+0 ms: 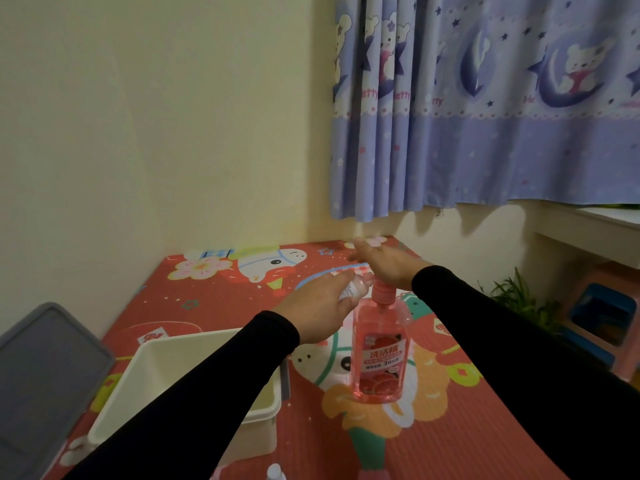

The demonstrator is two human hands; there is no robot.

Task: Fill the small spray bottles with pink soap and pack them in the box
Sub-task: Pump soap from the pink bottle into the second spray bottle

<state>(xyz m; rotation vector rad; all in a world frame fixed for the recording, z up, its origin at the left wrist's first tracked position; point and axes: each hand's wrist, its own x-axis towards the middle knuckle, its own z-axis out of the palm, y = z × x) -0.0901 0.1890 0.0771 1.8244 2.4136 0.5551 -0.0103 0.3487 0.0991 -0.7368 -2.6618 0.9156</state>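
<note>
Left hand (317, 311) grips tilted small spray bottle (354, 288), mouth toward pump (382, 293); right hand (384, 263) presses flat.

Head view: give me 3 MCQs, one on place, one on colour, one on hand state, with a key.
1. Where does the cream box sit relative to the pink soap bottle?
A. To its left on the mat
B. Behind it against the wall
C. On top of it

2. What colour is the lid lying at the left edge?
A. Red
B. Grey
C. Green

3. What is the right hand doing?
A. Gripping the box rim
B. Hanging idle off the mat
C. Pressing flat on the soap bottle's pump

Key: 1 A, the box lies left of the bottle on the red mat. 2 B, the lid is plainly grey. 3 C, its fingers are straight and the palm rests on the pump, while the left hand holds a small spray bottle by the nozzle.
</note>
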